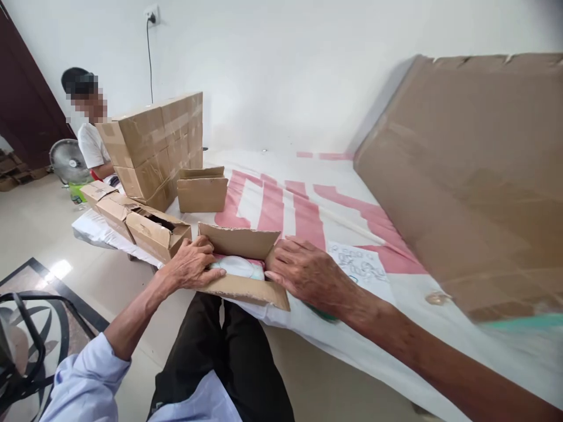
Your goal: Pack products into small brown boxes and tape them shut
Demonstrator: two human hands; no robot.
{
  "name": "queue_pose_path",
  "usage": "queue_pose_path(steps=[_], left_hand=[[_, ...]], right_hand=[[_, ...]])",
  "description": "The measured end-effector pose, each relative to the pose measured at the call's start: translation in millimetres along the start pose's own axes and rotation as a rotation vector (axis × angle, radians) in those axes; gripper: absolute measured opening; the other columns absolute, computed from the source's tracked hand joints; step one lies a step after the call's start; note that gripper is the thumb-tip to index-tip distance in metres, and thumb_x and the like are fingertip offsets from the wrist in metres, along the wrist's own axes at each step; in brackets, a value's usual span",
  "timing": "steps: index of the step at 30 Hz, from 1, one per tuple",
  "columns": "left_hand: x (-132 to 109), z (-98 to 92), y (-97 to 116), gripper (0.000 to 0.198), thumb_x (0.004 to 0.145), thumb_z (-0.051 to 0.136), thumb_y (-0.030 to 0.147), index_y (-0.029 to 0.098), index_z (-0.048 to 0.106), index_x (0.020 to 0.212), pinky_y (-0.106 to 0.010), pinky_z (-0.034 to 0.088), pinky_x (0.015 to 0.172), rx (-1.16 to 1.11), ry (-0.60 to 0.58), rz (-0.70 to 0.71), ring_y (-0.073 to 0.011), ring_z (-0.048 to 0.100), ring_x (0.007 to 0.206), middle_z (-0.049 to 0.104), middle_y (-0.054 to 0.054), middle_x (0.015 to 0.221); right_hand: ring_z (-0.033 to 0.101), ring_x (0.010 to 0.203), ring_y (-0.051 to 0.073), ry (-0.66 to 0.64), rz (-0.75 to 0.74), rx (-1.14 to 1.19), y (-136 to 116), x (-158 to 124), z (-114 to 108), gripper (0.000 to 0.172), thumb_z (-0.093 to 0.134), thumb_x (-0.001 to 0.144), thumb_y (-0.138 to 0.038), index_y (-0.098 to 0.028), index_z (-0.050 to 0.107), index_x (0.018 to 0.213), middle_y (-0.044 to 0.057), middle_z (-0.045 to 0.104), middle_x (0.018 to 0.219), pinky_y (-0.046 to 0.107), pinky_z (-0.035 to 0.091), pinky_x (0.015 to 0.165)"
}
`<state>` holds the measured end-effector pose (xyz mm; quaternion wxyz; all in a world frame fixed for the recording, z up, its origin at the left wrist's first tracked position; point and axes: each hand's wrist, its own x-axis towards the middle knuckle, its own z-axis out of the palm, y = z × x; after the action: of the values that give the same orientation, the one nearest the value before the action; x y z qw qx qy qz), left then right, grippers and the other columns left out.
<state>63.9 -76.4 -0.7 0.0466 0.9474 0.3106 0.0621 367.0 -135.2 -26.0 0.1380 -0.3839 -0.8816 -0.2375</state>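
Here, at the near edge of the cloth point(313, 218), our left hand point(193, 264) and right hand point(303, 272) grip opposite ends of the open carton point(250, 287) — pale contents point(240, 267) inside, long flaps point(240, 239) spread. We seem to be working its ends inward; the next move calls for keeping the contents low. Beyond stand another carton point(202, 195) and taped boxes point(147, 140).

Two hands point(303, 269), one fan point(69, 161), one wall socket point(152, 13)

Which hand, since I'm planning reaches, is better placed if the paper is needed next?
Probably the right hand: at the right end of the box, it is nearer the paper. The left hand is at the opposite end.
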Motion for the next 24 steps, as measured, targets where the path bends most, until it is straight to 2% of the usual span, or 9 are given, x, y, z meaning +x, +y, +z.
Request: queue_pose_path(steps=[4, 6, 9, 12, 15, 19, 24], left_hand=[[-6, 10.6, -8, 0.033, 0.098, 0.069, 0.054, 0.021, 0.073, 0.099, -0.053, 0.048, 0.107, -0.085, 0.232, 0.006, -0.0373, 0.056, 0.137, 0.073, -0.014, 0.116], [-10, 17.0, -13, 0.033, 0.093, 0.075, 0.051, 0.022, 0.069, 0.106, -0.053, 0.049, 0.111, -0.131, 0.365, -0.019, -0.0377, 0.057, 0.135, 0.070, -0.014, 0.117], [-16, 27.9, -19, 0.042, 0.087, 0.081, 0.046, 0.023, 0.060, 0.115, -0.053, 0.052, 0.111, -0.189, 0.525, -0.102, -0.0352, 0.061, 0.126, 0.066, -0.013, 0.123], [-22, 40.3, -19, 0.060, 0.082, 0.086, 0.046, 0.023, 0.053, 0.127, -0.053, 0.055, 0.109, -0.233, 0.642, -0.156, -0.0346, 0.062, 0.127, 0.062, -0.014, 0.130], [-26, 51.1, -14, 0.074, 0.080, 0.089, 0.050, 0.022, 0.050, 0.136, -0.054, 0.054, 0.113, -0.247, 0.720, -0.166, -0.0363, 0.061, 0.133, 0.060, -0.016, 0.138], [-30, 58.8, -6, 0.088, 0.079, 0.091, 0.055, 0.022, 0.045, 0.146, -0.058, 0.052, 0.117, -0.253, 0.749, -0.164, -0.0387, 0.059, 0.140, 0.058, -0.019, 0.146], [-33, 62.1, 0, 0.097, 0.076, 0.095, 0.053, 0.022, 0.042, 0.151, -0.059, 0.052, 0.117, -0.292, 0.799, -0.150, -0.0398, 0.060, 0.141, 0.058, -0.020, 0.148]], right_hand=[[0.067, 0.083, 0.026, -0.175, 0.071, -0.042, 4, -8, -2, 0.020, 0.074, 0.099, -0.028, -0.018, 0.076, 0.082, 0.008, 0.073, 0.080, 0.040, 0.049, 0.087], [0.069, 0.085, 0.026, -0.251, 0.112, -0.032, 2, -4, -3, 0.018, 0.075, 0.099, -0.029, -0.018, 0.077, 0.085, 0.009, 0.074, 0.083, 0.039, 0.048, 0.082], [0.071, 0.092, 0.027, -0.372, 0.154, 0.034, 0, 10, -7, 0.014, 0.075, 0.099, -0.028, -0.020, 0.079, 0.088, 0.011, 0.076, 0.091, 0.037, 0.048, 0.081], [0.071, 0.100, 0.028, -0.514, 0.180, 0.117, 1, 27, -10, 0.012, 0.078, 0.098, -0.030, -0.020, 0.079, 0.093, 0.013, 0.077, 0.099, 0.036, 0.049, 0.082], [0.071, 0.108, 0.031, -0.627, 0.213, 0.146, 3, 40, -11, 0.019, 0.079, 0.098, -0.036, -0.018, 0.078, 0.102, 0.014, 0.078, 0.108, 0.036, 0.049, 0.084], [0.073, 0.111, 0.034, -0.733, 0.203, 0.131, 1, 53, -13, 0.026, 0.077, 0.098, -0.038, -0.015, 0.077, 0.111, 0.016, 0.079, 0.112, 0.038, 0.049, 0.090], [0.073, 0.119, 0.036, -0.857, 0.204, 0.157, -8, 71, -11, 0.028, 0.072, 0.100, -0.035, -0.015, 0.076, 0.118, 0.020, 0.078, 0.123, 0.042, 0.049, 0.096]])
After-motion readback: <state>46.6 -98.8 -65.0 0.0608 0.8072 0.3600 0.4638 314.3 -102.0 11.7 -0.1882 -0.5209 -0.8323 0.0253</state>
